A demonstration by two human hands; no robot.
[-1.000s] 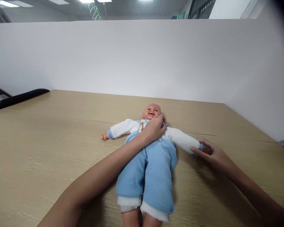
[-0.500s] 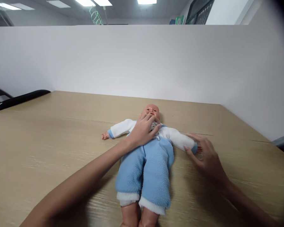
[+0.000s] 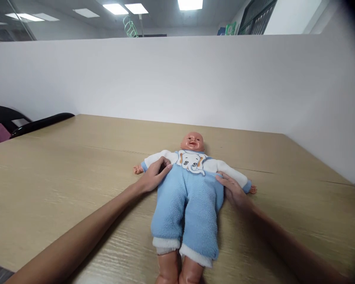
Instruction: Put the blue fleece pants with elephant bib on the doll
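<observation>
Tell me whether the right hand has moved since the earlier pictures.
Yes, the right hand moved left in view, away from the table's right edge, to the doll's waist.

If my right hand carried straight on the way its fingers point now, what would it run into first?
Your right hand would probably meet the doll's blue trousers first, at the side of the waist. The fingertips look to be touching there, though depth is hard to judge.
</observation>
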